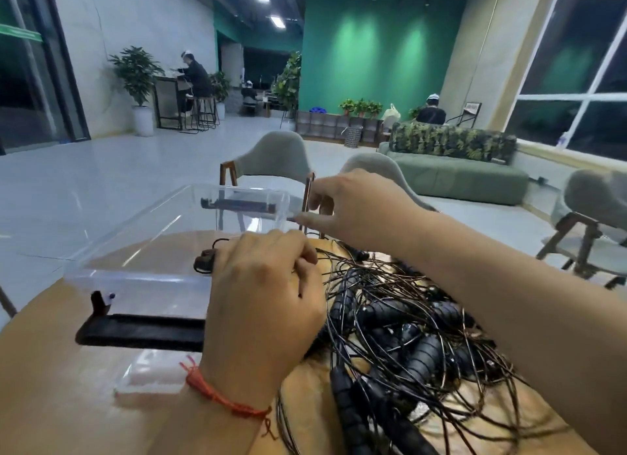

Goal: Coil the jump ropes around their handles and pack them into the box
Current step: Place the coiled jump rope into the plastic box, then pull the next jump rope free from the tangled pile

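A tangled heap of jump ropes [400, 322] with black ribbed handles and thin dark cords lies on the wooden table [68, 407], right of a clear plastic box [142, 271]. My left hand [261, 305] grips a pair of black handles [205, 261], whose ends stick out to the left over the box's near right corner. My right hand [353, 207] is raised behind it and pinches a thin cord [308, 197] that rises between its fingers. The box looks empty apart from reflections.
A black clip latch [142, 331] runs along the box's near side. A clear lid [152, 373] lies on the table in front of it. Grey chairs [274, 156] stand beyond the far table edge, another at the right. People sit far off.
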The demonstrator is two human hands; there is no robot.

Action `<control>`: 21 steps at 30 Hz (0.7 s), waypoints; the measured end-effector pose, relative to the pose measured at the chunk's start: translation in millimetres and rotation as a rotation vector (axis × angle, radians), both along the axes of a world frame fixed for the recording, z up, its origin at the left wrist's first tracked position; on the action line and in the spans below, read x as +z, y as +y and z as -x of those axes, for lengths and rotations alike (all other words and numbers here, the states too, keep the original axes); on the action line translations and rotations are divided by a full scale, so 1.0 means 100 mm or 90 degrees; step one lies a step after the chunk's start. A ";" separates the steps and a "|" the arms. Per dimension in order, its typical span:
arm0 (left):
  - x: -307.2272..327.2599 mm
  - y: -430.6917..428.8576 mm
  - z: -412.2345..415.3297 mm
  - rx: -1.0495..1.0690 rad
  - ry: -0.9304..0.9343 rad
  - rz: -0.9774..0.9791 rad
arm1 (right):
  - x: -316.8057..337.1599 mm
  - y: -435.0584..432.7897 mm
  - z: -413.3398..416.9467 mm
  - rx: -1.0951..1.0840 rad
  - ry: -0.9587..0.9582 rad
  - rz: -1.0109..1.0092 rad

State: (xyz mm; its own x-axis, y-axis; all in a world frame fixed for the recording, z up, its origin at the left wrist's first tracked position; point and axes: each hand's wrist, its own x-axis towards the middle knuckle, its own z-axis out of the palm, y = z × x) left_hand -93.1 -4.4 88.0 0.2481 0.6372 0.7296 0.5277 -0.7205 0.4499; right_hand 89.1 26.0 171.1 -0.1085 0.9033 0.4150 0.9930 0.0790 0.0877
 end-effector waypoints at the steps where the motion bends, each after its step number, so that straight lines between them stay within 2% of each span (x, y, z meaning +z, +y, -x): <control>1: -0.01 -0.04 -0.08 -0.014 -0.001 -0.003 | -0.03 -0.12 -0.07 -0.015 -0.002 -0.001; 5: -0.14 -0.11 -0.38 -0.099 0.016 0.032 | -0.16 -0.51 -0.47 -0.060 0.043 0.012; 7: -0.25 -0.10 -0.51 -0.130 0.062 0.078 | -0.22 -0.67 -0.70 -0.085 0.070 0.026; 14: -0.58 0.03 -0.82 -0.098 0.207 0.192 | -0.60 -1.02 -1.27 -0.169 0.198 0.044; 21: -0.72 0.08 -1.01 -0.101 0.301 0.150 | -1.26 -1.06 -1.20 -0.203 0.279 0.185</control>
